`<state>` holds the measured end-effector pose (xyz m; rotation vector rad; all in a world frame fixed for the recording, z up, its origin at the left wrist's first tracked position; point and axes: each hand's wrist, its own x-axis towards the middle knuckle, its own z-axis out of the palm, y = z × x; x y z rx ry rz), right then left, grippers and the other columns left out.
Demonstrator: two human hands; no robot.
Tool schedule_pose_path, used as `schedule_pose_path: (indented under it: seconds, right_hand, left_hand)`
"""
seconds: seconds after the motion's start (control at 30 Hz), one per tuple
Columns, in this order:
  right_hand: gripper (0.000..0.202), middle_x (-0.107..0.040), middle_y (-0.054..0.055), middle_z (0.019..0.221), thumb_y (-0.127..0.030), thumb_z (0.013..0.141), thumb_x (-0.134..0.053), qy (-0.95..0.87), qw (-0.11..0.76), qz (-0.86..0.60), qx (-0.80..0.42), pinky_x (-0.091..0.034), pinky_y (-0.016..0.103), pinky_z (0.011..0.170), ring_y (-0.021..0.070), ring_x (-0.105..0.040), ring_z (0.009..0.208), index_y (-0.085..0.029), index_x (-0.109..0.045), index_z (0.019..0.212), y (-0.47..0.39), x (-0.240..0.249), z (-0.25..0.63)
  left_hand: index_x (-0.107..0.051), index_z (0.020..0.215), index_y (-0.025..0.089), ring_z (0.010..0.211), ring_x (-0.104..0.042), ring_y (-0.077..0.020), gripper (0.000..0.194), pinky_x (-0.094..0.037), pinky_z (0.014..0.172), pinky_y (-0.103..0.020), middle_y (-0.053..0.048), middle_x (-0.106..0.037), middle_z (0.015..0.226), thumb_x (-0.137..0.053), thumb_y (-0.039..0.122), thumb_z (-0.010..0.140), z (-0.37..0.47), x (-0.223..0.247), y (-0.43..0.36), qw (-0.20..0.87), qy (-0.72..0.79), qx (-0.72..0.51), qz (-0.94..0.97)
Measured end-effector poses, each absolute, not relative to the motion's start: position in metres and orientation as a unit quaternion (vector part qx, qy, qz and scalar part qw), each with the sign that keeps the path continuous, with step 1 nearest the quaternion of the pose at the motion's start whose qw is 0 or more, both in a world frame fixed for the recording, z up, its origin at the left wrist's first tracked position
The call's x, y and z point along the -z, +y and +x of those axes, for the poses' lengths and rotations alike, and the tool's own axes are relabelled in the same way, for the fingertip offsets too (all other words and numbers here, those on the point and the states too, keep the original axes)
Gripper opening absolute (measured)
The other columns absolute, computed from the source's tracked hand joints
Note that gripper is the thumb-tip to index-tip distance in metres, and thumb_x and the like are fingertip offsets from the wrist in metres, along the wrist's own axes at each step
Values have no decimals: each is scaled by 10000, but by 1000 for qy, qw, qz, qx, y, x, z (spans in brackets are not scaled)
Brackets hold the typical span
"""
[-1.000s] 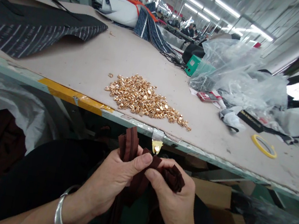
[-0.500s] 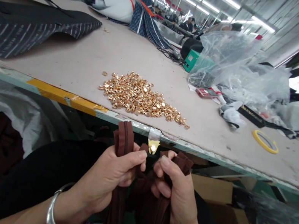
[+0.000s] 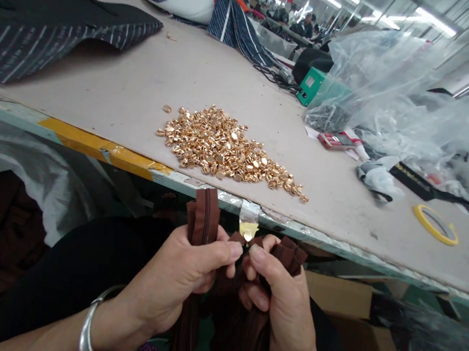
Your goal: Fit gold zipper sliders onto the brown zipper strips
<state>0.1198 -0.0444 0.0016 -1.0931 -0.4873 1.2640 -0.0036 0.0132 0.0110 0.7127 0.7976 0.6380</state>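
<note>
Brown zipper tape (image 3: 206,213) sticks up from my left hand (image 3: 186,270), whose thumb and fingers are closed around it. My right hand (image 3: 281,286) is closed on more brown zipper tape (image 3: 288,254), folded in a bunch. The thumbs nearly meet, each pinching a tape end. Just beyond the fingertips, a gold zipper slider (image 3: 247,235) sits at a yellow-taped holder (image 3: 249,217) on the table edge. The tape ends reach up to it; whether they are inside it I cannot tell. Long brown strips hang below both hands.
A pile of gold zipper sliders (image 3: 230,150) lies on the table (image 3: 119,82). To the right are a yellow tape roll (image 3: 435,225), clear plastic bags (image 3: 393,100) and a green box (image 3: 311,86). Striped dark fabric (image 3: 58,41) lies left; a cardboard box (image 3: 340,297) stands below right.
My hands have come closer together, and the tape ends have moved up against the gold slider at the holder. The camera view has shifted slightly.
</note>
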Motion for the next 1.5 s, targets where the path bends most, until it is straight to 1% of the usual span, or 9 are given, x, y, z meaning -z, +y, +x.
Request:
schedule_pose_path:
  seconds: [0.1,0.23,0.37,0.47,0.8,1.07,1.2,1.37,1.5]
  right_hand:
    - [267,-578,-50,554,-272,777,-728,-224,644,-475,-556,-293,113,327,-3,-309,326,-167,-518,650,-44,-3,119]
    - [259,-588,-36,576,-274,787,-719,-230,644,-468,-559,-287,114,330,-6,-317,330,-157,-540,641,-43,-4,117]
    - [261,-605,-27,591,-286,793,-718,-232,644,-469,-558,-294,119,331,-5,-323,328,-153,-547,646,-41,-3,116]
    - [270,-609,-26,599,-297,799,-715,-242,643,-473,-552,-299,126,334,-3,-326,330,-151,-549,644,-40,-3,116]
    - [253,-585,-42,578,-305,795,-725,-274,637,-489,-529,-294,141,336,11,-339,345,-155,-574,659,-35,-7,120]
    - [295,-534,-60,533,-365,817,-713,-291,613,-527,-511,-247,133,344,13,-337,353,-169,-529,696,-40,2,123]
    - [304,-561,-47,561,-380,818,-706,-317,589,-542,-510,-238,156,349,27,-330,365,-181,-511,696,-37,-5,128]
    - [286,-474,-68,488,-395,859,-658,-417,537,-620,-391,-284,199,408,68,-363,428,-181,-577,688,-29,-22,136]
    - [291,-460,-68,487,-365,851,-656,-463,494,-651,-344,-312,224,442,85,-386,447,-188,-563,639,-27,-28,136]
  left_hand:
    - [-550,561,144,414,-367,-29,259,-229,379,-138,24,-560,532,-721,269,712,-2,-11,14,815,369,-297,334]
    - [-564,568,149,474,-508,-79,248,-352,434,-165,-17,-629,592,-705,278,727,-1,-11,14,825,362,-287,326]
    - [-581,585,154,528,-582,-119,223,-474,510,-222,-15,-639,613,-714,262,728,1,-11,15,830,353,-299,312]
    - [-595,601,155,545,-614,-141,208,-513,538,-254,-11,-640,610,-709,260,738,2,-12,15,822,354,-311,319]
    - [-596,652,166,574,-618,-140,217,-522,576,-260,4,-637,640,-711,305,772,7,-9,8,793,364,-354,337]
    - [-578,690,184,574,-582,-135,241,-488,580,-246,10,-620,621,-703,368,784,4,-3,7,761,386,-350,388]
    - [-567,691,186,602,-576,-130,268,-483,603,-245,18,-603,638,-690,399,797,4,-2,10,756,386,-348,399]
    - [-593,711,183,583,-535,-108,305,-460,564,-219,33,-584,645,-645,462,822,2,-6,11,758,386,-319,417]
    - [-683,809,186,702,-600,-130,176,-488,667,-222,13,-670,751,-701,361,797,1,-11,9,758,361,-326,435]
